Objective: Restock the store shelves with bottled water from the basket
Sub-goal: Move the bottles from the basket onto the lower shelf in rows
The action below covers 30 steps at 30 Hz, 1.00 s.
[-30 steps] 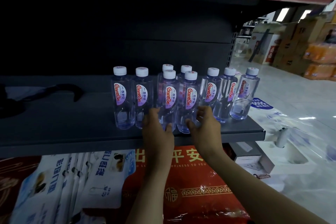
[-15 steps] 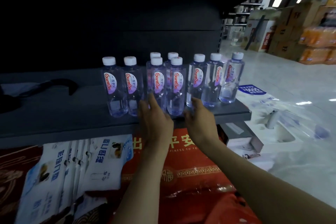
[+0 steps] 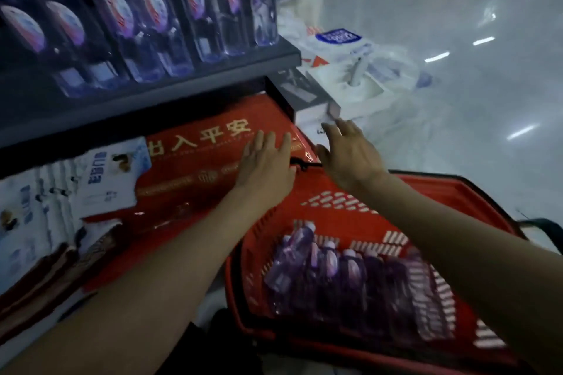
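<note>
I see the left hand (image 3: pixel 265 167) and right hand (image 3: pixel 350 155), empty, fingers spread, at the basket's (image 3: pixel 335 189) far rim; roughly six blurred bottles (image 3: pixel 350 277) lie inside, nearer.

Red slotted basket (image 3: pixel 341 192), purple-tinted bottles (image 3: pixel 335 277)

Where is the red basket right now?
In the head view the red basket sits lower right, below and right of the shelf, with water bottles lying in it.
</note>
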Available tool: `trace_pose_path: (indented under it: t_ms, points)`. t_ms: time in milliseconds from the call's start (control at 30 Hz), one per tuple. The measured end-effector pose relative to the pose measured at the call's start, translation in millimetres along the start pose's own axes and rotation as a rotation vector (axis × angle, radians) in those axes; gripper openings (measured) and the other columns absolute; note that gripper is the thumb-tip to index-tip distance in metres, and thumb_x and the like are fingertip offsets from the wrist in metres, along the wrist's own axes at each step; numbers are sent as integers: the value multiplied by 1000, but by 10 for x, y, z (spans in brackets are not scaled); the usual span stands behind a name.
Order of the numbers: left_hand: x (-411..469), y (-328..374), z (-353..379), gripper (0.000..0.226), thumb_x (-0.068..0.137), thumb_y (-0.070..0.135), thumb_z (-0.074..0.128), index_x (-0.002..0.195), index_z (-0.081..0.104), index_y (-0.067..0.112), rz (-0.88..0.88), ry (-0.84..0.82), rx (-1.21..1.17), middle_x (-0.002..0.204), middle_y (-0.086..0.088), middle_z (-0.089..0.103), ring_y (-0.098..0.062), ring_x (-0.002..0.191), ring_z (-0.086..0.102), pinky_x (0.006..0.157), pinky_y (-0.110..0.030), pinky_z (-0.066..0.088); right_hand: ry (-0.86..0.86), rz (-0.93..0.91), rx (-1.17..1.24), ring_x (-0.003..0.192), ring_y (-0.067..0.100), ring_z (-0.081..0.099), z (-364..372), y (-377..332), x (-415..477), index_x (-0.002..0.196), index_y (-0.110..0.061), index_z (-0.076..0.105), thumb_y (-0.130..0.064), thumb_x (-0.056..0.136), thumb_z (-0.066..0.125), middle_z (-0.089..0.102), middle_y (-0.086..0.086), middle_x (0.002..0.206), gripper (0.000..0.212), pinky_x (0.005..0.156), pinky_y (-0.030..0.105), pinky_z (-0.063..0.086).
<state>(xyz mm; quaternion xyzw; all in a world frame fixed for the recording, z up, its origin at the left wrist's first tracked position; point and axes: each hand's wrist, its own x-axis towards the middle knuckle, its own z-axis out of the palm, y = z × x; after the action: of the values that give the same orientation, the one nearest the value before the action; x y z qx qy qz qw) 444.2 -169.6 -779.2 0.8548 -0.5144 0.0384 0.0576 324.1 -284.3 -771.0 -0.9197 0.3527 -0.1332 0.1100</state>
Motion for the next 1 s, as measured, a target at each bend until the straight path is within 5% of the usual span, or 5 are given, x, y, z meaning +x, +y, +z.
trace_pose_path:
  t_ms: [167,400,600,867,1000]
  points:
    - [-259,528,620,61,91,36,53,145,35,14,165,-194,25,142,-12,42,-30,135,35,110,-42,33,-53,153,13,138,36,35,133,733,-580,143,-8,40,-35,101,42,41,19,147,50,110,46,36]
    - [-636,455,1591,70,92,31,55,154,23,23,-182,-630,-159,148,-17,41,-36,134,43,110,-41,38,-319,597,180,122,41,50,623,1481,-1266,138,-7,41,-37,97,48,49,21,135,51,100,47,45]
    - [-590,326,1796,95,82,24,74,156,15,25,-311,-724,-331,143,-11,51,-30,125,54,99,-30,44,-495,951,354,64,16,52,1061,1955,-1669,76,-15,48,-23,96,56,50,2,71,23,61,26,43]
    - [-528,696,2129,67,68,39,77,130,55,27,-268,-835,-569,121,2,65,-19,109,61,99,-35,49,-586,892,171,76,19,64,1382,2053,-1693,94,-14,58,-24,88,68,63,8,88,15,71,34,57]
    - [-561,954,2060,64,81,32,73,140,47,31,-194,-839,-595,133,4,60,-18,117,55,95,-24,38,-528,983,673,80,24,66,1279,2080,-1619,88,-12,63,-23,87,69,67,10,87,13,68,33,52]
